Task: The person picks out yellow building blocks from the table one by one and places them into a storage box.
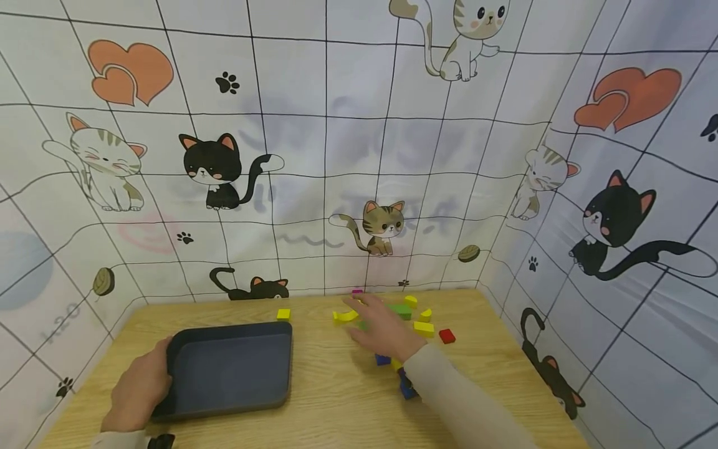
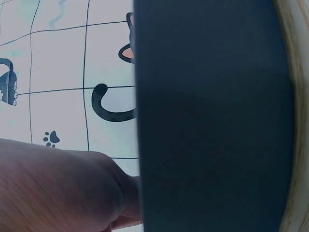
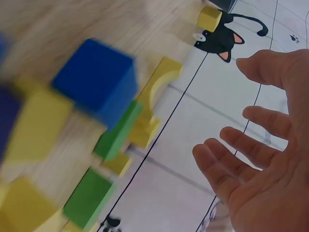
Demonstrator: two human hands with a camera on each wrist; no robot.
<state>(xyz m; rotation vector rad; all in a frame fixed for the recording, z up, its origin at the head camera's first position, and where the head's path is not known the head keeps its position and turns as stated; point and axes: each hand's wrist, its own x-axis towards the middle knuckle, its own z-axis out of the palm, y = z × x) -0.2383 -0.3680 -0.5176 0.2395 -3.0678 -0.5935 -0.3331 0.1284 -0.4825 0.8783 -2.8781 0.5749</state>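
Note:
My left hand (image 1: 137, 388) grips the left side of a dark grey rectangular tray (image 1: 231, 368) on the table. In the left wrist view the tray wall hides most of the fingers. Over a scatter of toy blocks, my right hand (image 1: 387, 329) is spread with its palm empty. Around it lie a yellow arch block (image 1: 345, 316), a green block (image 1: 401, 310), a yellow block (image 1: 424, 328), a red block (image 1: 447, 337) and a blue block (image 1: 408, 391). In the right wrist view a blue cube (image 3: 96, 77) stands near green and yellow blocks; the fingers are apart from them.
A lone yellow block (image 1: 283, 315) sits near the tray's far right corner. The wooden table (image 1: 331, 399) meets a cat-printed cloth (image 1: 303, 206) at the back and sides. Curved yellow blocks (image 1: 411, 301) lie near the back edge.

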